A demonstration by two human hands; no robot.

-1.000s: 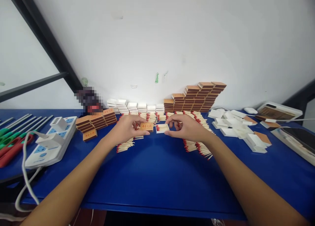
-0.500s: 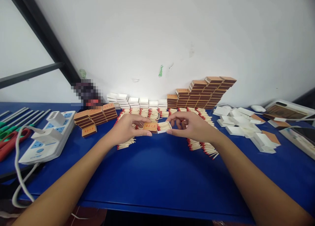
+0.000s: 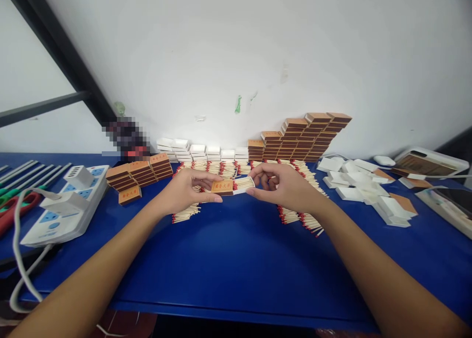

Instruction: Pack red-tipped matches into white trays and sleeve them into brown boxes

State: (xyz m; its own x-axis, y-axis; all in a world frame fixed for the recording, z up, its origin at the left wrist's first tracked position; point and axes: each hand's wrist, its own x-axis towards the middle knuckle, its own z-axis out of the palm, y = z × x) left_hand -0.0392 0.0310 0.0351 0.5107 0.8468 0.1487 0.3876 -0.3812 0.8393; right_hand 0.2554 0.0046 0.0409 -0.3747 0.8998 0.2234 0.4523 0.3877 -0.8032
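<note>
Between thumb and fingers, my left hand (image 3: 195,186) grips an orange-brown matchbox sleeve (image 3: 222,186) with red lettering on top. From the other side my right hand (image 3: 275,183) pinches the outer end of a white matchbox tray (image 3: 242,189). Pale matches with red heads fill this tray, and its inner end meets the sleeve's right-hand opening. Both pieces are held above the blue table, in front of loose matches. Heaps of matches (image 3: 189,211) lie behind and beside the left hand, and more matches (image 3: 295,215) lie under the right.
Stacked matchboxes (image 3: 298,141) rise against the wall, with smaller stacks (image 3: 143,173) at left. White trays (image 3: 199,152) are piled at the back; scattered trays and sleeves (image 3: 368,181) lie right. A power strip (image 3: 70,205), scissors (image 3: 22,210) and a phone (image 3: 431,161) flank the table (image 3: 206,269).
The matchbox tray and sleeve now line up more closely at the opening, with the tray's inner end slightly raised. The whole view has shifted a little. Both hands keep their grips.
</note>
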